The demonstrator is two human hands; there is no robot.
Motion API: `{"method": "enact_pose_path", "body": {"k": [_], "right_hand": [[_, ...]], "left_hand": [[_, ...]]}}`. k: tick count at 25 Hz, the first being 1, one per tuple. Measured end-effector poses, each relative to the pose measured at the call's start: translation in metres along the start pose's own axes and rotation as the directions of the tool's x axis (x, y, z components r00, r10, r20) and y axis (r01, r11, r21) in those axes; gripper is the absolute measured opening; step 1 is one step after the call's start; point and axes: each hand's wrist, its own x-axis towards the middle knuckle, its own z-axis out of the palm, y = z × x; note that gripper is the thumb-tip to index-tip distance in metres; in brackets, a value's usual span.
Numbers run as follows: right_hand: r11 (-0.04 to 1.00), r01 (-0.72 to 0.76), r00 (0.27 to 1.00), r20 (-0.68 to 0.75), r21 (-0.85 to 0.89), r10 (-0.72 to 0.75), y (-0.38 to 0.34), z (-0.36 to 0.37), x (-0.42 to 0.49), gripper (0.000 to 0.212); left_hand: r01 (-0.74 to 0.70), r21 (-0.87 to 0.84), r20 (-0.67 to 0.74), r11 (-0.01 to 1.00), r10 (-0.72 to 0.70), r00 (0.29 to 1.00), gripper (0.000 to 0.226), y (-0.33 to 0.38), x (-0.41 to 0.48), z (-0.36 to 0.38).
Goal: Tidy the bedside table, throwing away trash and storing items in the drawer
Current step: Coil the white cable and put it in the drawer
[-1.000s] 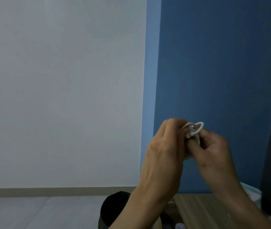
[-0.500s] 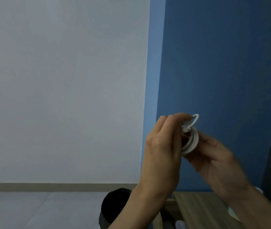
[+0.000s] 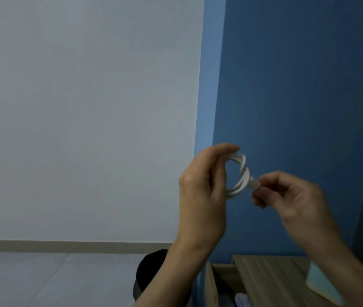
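While both hands are raised in front of the blue wall (image 3: 298,85), the left hand (image 3: 202,191) curls its fingers through a white cable (image 3: 241,173) wound into a small coil of several loops, with a turn wrapped across the loops on the right side. The right hand (image 3: 291,196) pinches the cable's free end, a short white plug, just beside the coil. Far below them lie the wooden table (image 3: 271,278), its open drawer (image 3: 209,286), a pale green item (image 3: 322,284) on the tabletop and a black bin (image 3: 149,275) on the floor.
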Motion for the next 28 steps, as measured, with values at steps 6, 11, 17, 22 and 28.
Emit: {"method": "enact_pose_path", "body": {"k": [6, 11, 17, 22, 28], "right_hand": [[0.905, 0.141, 0.982, -0.062, -0.402, -0.18, 0.002, -0.016, -0.001, 0.025], [0.999, 0.043, 0.968, 0.249, 0.015, -0.046, -0.004, -0.023, 0.0, 0.055], [0.996, 0.04, 0.941, 0.332, 0.085, -0.066, -0.02, -0.013, 0.013, 0.045], [0.986, -0.103, 0.956, 0.287, 0.134, 0.061, -0.017, -0.017, 0.011, 0.06], [0.986, -0.148, 0.953, 0.277, 0.073, 0.122, -0.015, -0.018, 0.006, 0.043]], "left_hand": [[0.042, 0.011, 0.034, 0.999, -0.042, 0.999, 0.026, -0.002, 0.002, -0.006], [0.151, -0.15, 0.118, 0.977, -0.134, 0.984, 0.026, 0.003, 0.005, -0.012], [0.23, -0.229, 0.208, 0.946, -0.183, 0.961, 0.017, 0.002, 0.001, -0.005], [0.482, -0.326, 0.474, 0.813, -0.3, 0.828, 0.025, -0.009, 0.001, -0.01], [0.519, -0.25, 0.452, 0.818, -0.376, 0.809, 0.026, -0.01, -0.002, -0.006]]}}
